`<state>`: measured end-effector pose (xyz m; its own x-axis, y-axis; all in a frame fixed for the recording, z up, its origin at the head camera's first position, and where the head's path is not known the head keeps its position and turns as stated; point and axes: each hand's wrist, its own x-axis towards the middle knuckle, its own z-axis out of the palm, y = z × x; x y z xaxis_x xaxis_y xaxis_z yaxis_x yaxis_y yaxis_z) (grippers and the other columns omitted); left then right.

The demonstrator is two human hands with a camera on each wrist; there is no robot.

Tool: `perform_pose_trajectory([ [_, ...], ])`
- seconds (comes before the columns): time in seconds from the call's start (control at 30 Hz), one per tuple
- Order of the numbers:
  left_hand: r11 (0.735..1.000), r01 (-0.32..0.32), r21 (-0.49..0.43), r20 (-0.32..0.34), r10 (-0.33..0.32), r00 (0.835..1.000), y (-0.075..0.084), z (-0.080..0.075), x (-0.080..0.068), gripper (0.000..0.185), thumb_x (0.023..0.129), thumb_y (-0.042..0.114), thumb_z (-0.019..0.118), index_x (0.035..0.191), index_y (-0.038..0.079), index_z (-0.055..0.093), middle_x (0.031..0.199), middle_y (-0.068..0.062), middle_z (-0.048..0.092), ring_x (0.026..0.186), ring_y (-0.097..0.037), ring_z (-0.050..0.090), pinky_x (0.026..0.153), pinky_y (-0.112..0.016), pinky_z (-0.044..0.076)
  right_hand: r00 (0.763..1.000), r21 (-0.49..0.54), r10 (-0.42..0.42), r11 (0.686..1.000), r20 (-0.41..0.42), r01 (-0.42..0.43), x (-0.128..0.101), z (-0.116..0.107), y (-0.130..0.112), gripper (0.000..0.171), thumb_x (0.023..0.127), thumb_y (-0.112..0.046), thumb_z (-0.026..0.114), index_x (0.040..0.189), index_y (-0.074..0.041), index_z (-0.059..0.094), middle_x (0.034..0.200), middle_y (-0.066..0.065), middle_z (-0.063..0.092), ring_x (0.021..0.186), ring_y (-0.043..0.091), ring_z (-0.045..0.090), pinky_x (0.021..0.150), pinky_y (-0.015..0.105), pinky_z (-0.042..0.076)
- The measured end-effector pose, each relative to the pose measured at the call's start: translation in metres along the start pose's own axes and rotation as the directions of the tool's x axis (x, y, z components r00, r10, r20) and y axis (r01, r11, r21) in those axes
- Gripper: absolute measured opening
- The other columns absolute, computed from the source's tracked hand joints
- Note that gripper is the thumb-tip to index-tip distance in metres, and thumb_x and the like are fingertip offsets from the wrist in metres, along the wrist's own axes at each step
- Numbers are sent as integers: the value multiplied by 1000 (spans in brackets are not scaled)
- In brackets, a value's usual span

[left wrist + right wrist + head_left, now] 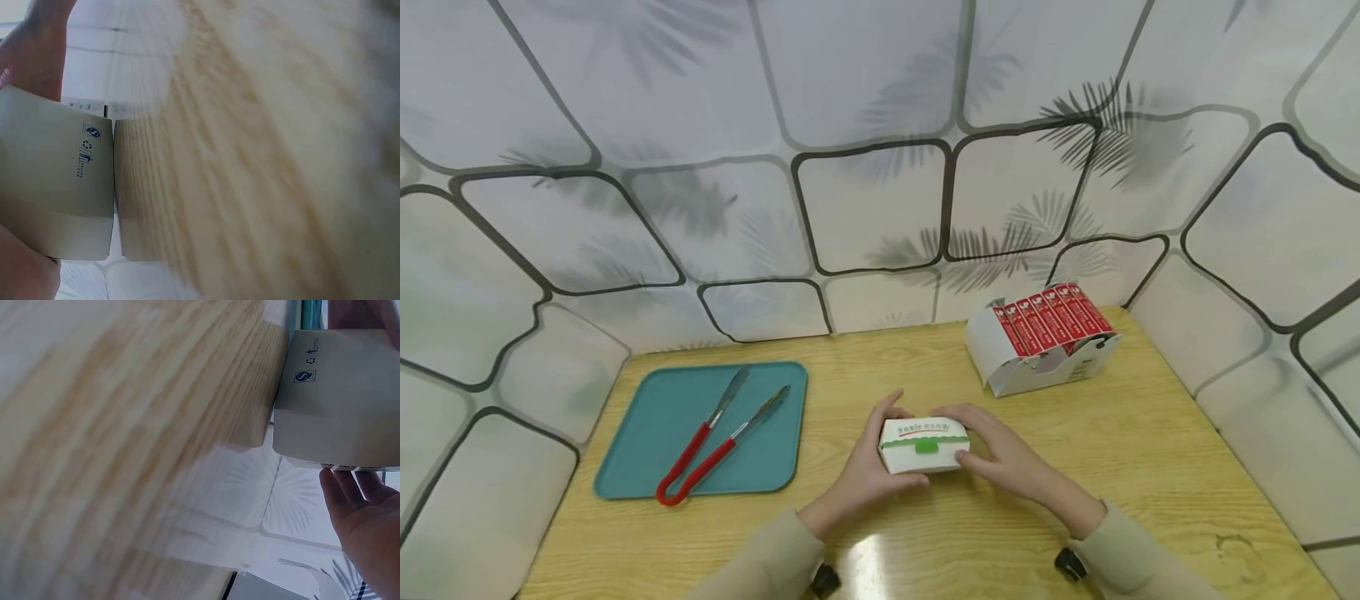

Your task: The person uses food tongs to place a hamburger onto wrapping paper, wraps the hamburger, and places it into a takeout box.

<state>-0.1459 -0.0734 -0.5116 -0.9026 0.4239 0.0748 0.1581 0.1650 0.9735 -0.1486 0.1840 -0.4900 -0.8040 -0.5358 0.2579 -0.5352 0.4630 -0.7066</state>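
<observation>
A small white food box [925, 454] with a wavy green edge and a green front tab is held between both hands near the middle of the table. Its lid is closed. At the box's left end, my left hand [867, 457] grips it, thumb along the lower front and fingers behind. My right hand [1003, 452] grips the right end, thumb at the front corner and fingers over the back. Printed marks show on the box's plain side [62, 181] in the left wrist view. From the right wrist, the box [340, 400] appears close over the wooden tabletop.
To the left, a teal tray [625, 450] bears red-handled tongs [696, 454] lying spread, their bend over its front edge. A white carton [1015, 383] of red packets [1052, 317] stands at the back right. Patterned curtain-like walls [872, 208] enclose the wooden table [1150, 467].
</observation>
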Motion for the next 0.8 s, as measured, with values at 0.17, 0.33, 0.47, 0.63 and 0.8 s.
perform_pose_trajectory([
  [0.17,997,-6,-81,8,6,1000,-2,0,2,83,80,-1,91,150,10,48,153,-12,54,132,-14,57,113,-22,45,1000,13,-14,1000,-10,14,0,1,-1,54,100,-16,67,152,-16,53,153,5,59,143,32,55,117,68,44],
  [0.33,994,-28,-107,12,30,999,0,0,3,74,82,1,90,144,6,50,149,-16,59,127,-8,60,110,-21,48,997,49,-62,997,-44,64,4,4,-4,57,98,-13,68,152,-8,52,157,13,53,147,37,49,117,75,39],
  [0.47,994,-43,-105,23,46,999,1,0,3,74,83,2,89,144,4,48,143,-21,60,123,-9,61,107,-22,50,994,84,-83,992,-78,89,11,8,-7,53,98,-11,68,150,-11,56,157,14,54,147,33,49,117,75,38],
  [0.63,993,-20,-119,38,25,999,2,0,4,74,85,2,88,146,4,46,143,-21,59,120,-6,61,104,-21,52,982,74,-128,987,-141,140,19,13,-11,44,95,-8,75,137,-17,67,144,7,64,136,27,58,117,54,48],
  [0.8,992,-8,-124,52,15,999,1,-1,4,74,87,3,87,147,5,44,145,-20,56,119,-7,60,101,-20,53,957,49,-216,972,-195,230,24,15,-13,36,90,1,79,122,-15,77,128,7,73,120,24,66,109,32,54],
])
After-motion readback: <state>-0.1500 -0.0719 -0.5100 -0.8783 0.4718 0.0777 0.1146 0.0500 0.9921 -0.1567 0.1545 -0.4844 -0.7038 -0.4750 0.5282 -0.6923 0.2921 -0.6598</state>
